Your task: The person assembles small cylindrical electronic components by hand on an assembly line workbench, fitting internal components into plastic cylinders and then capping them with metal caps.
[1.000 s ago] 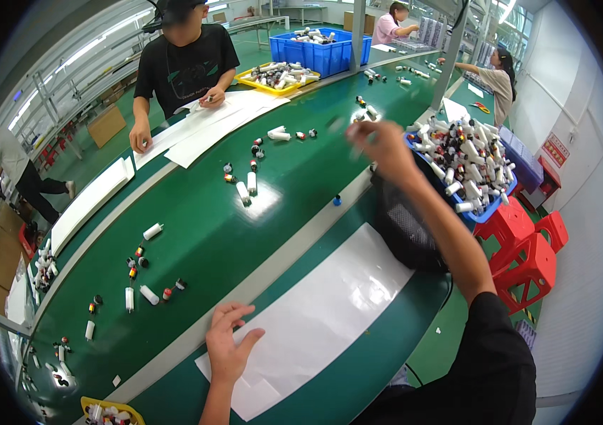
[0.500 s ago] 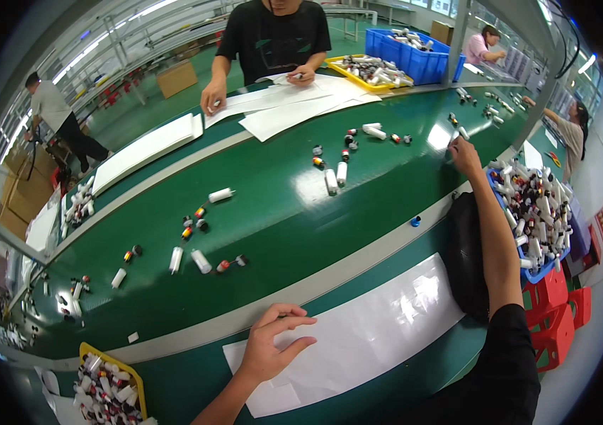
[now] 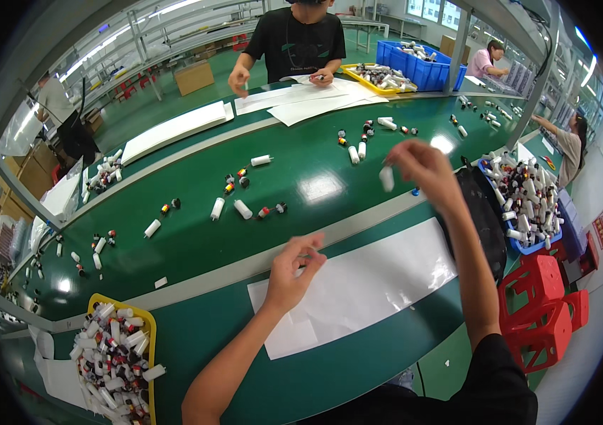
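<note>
My right hand (image 3: 425, 170) is raised over the near side of the green belt, its fingers closed on a small white cylinder (image 3: 386, 178) that hangs below them, blurred by motion. My left hand (image 3: 294, 273) hovers above the left part of a glossy white sheet (image 3: 372, 283), thumb and fingers curled but a little apart, with nothing seen between them. On the green belt (image 3: 294, 219) lie loose white cylinders (image 3: 242, 209) and short black, red and yellow pieces (image 3: 229, 183), scattered in small clusters.
A yellow bin (image 3: 151, 333) heaped with such parts stands at my left, a blue basket (image 3: 528, 248) of them at my right. Beside it lies a black bag (image 3: 482, 212); red stools (image 3: 538, 283) stand below. Across the belt, a person (image 3: 301, 49) handles white sheets (image 3: 315, 106).
My right hand has come back from the far right of the belt toward me, carrying the white cylinder. My left hand's fingers have drawn closer together. The view has shifted.
</note>
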The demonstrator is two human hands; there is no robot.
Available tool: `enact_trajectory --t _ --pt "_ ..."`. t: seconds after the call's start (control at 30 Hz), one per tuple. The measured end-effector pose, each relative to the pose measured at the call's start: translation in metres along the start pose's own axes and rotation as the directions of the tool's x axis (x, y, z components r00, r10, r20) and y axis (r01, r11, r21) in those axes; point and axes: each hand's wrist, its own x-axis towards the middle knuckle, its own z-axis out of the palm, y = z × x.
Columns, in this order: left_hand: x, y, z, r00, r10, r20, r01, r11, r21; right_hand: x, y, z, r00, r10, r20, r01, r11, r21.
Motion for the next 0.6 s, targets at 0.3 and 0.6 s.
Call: enact_trajectory --t 0.3,0.6 --pt "-0.049 0.028 0.007 0.997 -0.03 -0.075 0.022 0.994 -0.108 -0.107 -0.038 0.135 0.903 0.2 0.381 -0.264 0.957 0.124" --pt "-0.033 -0.013 -0.028 0.943 -0.309 -0.121 0.157 0.737 -0.657 -0.134 0.009 0.181 0.898 0.197 0.395 -0.235 0.971 0.051"
